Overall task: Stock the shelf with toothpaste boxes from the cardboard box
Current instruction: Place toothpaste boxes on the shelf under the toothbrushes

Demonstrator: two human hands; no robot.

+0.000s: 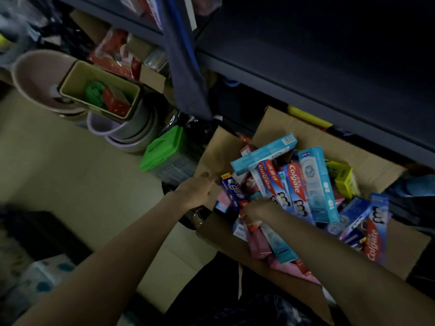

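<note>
Loose red, blue and teal toothpaste boxes (294, 184) fill the open brown cardboard box (329, 142) on the pale tiled floor (70, 165), at four o'clock below the dark metal shelf (306, 67). The right hand (256, 209) reaches among them, fingers curled round a red-and-white box (253, 225). The left hand (196, 190) grips the carton's flap at nine o'clock. Stacked plastic basins (40, 81) sit at ten o'clock.
</note>
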